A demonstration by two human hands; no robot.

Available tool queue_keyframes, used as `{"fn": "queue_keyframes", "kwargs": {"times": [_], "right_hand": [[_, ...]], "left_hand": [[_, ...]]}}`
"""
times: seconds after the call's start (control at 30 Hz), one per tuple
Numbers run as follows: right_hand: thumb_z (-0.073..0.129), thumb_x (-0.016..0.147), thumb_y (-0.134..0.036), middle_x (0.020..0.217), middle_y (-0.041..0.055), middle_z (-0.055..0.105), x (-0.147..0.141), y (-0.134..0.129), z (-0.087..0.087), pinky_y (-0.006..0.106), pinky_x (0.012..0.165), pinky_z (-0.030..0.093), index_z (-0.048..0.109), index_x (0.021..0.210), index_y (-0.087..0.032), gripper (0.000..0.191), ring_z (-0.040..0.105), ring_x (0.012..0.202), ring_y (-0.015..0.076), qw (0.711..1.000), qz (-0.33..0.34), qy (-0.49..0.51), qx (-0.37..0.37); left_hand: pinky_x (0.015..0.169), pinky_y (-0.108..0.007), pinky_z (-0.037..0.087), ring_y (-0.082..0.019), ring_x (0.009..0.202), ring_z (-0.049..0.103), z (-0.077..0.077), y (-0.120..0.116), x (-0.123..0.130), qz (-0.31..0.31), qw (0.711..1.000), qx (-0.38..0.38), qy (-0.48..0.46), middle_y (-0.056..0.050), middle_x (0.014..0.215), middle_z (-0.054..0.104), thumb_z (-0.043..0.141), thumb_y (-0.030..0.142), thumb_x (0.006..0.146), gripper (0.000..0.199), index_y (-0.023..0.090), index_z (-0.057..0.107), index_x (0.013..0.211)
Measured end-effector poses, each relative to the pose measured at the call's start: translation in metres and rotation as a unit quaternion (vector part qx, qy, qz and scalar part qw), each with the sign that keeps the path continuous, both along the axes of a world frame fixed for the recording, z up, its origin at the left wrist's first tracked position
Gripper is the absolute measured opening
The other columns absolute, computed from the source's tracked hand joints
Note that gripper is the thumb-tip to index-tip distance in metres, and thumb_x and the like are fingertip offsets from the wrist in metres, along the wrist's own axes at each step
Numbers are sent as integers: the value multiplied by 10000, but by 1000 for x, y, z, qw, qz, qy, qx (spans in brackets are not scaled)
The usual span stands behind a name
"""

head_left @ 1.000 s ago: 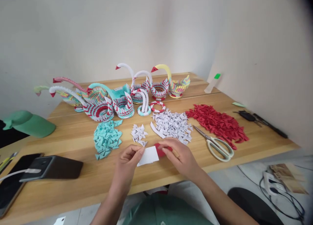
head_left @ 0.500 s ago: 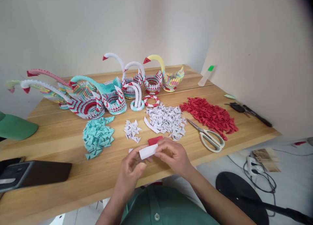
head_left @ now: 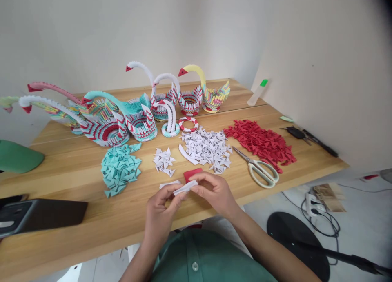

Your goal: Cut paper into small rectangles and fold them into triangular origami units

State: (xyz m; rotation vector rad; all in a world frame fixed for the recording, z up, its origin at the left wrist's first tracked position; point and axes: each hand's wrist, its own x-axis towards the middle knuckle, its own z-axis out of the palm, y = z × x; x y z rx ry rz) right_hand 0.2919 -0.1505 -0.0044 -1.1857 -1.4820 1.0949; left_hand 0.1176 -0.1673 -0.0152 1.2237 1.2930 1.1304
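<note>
A small white paper strip (head_left: 185, 187) is pinched between both hands above the table's front edge. My left hand (head_left: 163, 210) grips its left end with thumb and fingers, and my right hand (head_left: 216, 192) grips its right end. The strip looks narrow, as if folded or tilted edge-on. Behind the hands lies a red paper piece (head_left: 192, 174), and a white paper (head_left: 169, 185) shows partly behind my left fingers. Further back are a small group of white folded triangles (head_left: 164, 160) and a larger white pile (head_left: 208, 147).
Teal triangles (head_left: 120, 167) lie left, red triangles (head_left: 261, 141) right, beside scissors (head_left: 259, 167). Paper swans (head_left: 142, 123) line the back, near a red-white ring (head_left: 188, 124). A dark box (head_left: 45, 217) and green object (head_left: 20, 156) stand left; keys (head_left: 296, 132) lie right.
The white strip has gone from showing its broad face to a narrow profile. My left thumb has moved up onto it. More of the white paper behind shows, and the view has shifted slightly.
</note>
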Motion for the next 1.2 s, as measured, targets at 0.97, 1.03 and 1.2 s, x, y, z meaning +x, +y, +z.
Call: {"fn": "queue_keyframes", "kwargs": {"times": [0.97,1.03,1.2], "right_hand": [[633,835,-258,768,15,672,-5,-2,3,257,689,484,634,763,-196,94,616,719,150,996,-46,3,74],[638,834,-284,813,22,672,-4,-1,2,256,690,490,641,818,-195,90,622,738,152,998,-22,31,41],[639,844,-338,853,29,665,-5,-2,-3,260,694,494,645,907,-191,160,617,745,150,997,9,73,-22]], "left_hand": [[447,-186,344,-82,481,433,8,8,17,-39,993,-67,-91,14,560,563,691,358,750,226,142,634,716],[451,-184,331,-75,478,410,7,10,17,-39,994,-60,-88,22,544,536,683,352,760,239,141,614,671],[461,-180,319,-71,493,400,5,11,17,-38,995,-49,-79,32,552,528,692,335,756,227,142,609,669]]}}
